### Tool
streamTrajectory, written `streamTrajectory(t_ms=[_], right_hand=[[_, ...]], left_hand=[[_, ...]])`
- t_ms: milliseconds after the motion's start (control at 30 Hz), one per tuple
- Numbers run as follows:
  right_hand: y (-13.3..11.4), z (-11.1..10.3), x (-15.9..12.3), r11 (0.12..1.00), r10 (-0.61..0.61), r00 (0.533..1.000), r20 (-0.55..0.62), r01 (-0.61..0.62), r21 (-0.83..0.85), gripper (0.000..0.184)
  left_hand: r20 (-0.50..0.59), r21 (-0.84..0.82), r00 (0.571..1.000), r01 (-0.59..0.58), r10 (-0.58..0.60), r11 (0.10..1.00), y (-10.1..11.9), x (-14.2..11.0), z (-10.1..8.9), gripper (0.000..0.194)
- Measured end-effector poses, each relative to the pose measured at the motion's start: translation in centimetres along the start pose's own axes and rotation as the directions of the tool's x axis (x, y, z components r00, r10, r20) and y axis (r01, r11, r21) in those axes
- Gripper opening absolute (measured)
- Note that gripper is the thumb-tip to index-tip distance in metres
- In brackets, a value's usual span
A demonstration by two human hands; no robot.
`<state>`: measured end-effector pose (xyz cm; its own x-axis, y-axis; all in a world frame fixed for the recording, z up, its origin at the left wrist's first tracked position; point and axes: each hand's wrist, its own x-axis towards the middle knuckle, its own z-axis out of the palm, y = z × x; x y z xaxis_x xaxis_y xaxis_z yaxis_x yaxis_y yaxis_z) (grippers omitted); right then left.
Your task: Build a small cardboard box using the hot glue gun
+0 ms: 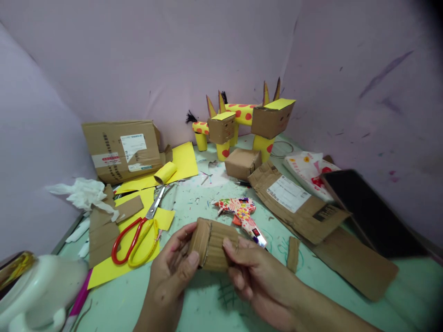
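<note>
Between my hands is a small folded cardboard box (216, 242) with ridged brown sides, held just above the green table. My left hand (176, 258) grips its left end, thumb on the near face. Fingers and thumb of my right hand (252, 267) pinch its right side; the box's underside is hidden. Just beyond it lies a flower-patterned glue gun (242, 214). Scissors (148, 226) with one red and one yellow handle rest to the left on yellow paper (114, 272). A small cardboard strip (293, 254) lies right of my right hand.
Two yellow spotted animal figures (221, 129) with cardboard heads stand at the back, near a closed cardboard box (243, 163). A yellow tube (165, 173) and large carton (124, 150) are back left. Flattened cardboard (356, 263) and a dark tablet (374, 212) lie right; a white jug (51, 290) stands front left.
</note>
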<state>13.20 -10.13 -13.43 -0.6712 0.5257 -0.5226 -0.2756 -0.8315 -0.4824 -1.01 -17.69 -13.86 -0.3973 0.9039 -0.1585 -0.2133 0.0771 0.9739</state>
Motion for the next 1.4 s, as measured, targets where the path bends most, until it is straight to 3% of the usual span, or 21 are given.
streamTrajectory(t_ms=[133,400,567,933,1067,1167,1233,1400], right_hand=[[0.1,0.1,-0.2,1.0,-0.014,1.0,0.013,0.014,-0.005,0.049],[0.1,0.2,-0.2,0.998,-0.051,0.998,0.026,0.052,-0.034,0.042],[0.2,0.2,-0.3,0.999,-0.035,0.999,0.015,0.035,-0.02,0.038],[0.3,0.2,-0.1,0.999,-0.024,1.0,-0.007,0.024,-0.026,0.032],[0.3,0.1,-0.3,0.999,-0.023,1.0,-0.008,0.023,-0.026,0.034],[0.3,0.2,-0.3,0.999,-0.027,1.0,0.002,0.027,-0.021,0.04],[0.2,0.2,-0.3,0.999,-0.041,0.999,0.016,0.041,-0.036,0.047],[0.0,0.3,-0.2,0.992,-0.05,0.997,0.055,0.056,-0.112,0.056]], left_hand=[[0.038,0.11,0.999,-0.031,0.027,0.993,0.0,0.0,-0.1,0.051],[0.065,0.354,0.987,-0.161,0.148,0.921,0.0,0.2,-1.0,0.048],[0.019,0.539,0.959,-0.249,0.284,0.805,-0.5,0.0,-1.6,0.044],[0.17,0.76,0.865,-0.421,0.473,0.495,-0.7,-0.4,-1.8,0.037],[0.196,0.783,0.827,-0.455,0.527,0.423,-0.8,-0.4,-1.8,0.036],[0.206,0.773,0.826,-0.466,0.524,0.43,-0.9,-0.4,-1.8,0.037],[0.19,0.756,0.852,-0.444,0.487,0.481,-0.9,-0.5,-1.7,0.038],[-0.017,0.576,0.927,-0.298,0.375,0.762,0.2,-0.7,-0.8,0.035]])
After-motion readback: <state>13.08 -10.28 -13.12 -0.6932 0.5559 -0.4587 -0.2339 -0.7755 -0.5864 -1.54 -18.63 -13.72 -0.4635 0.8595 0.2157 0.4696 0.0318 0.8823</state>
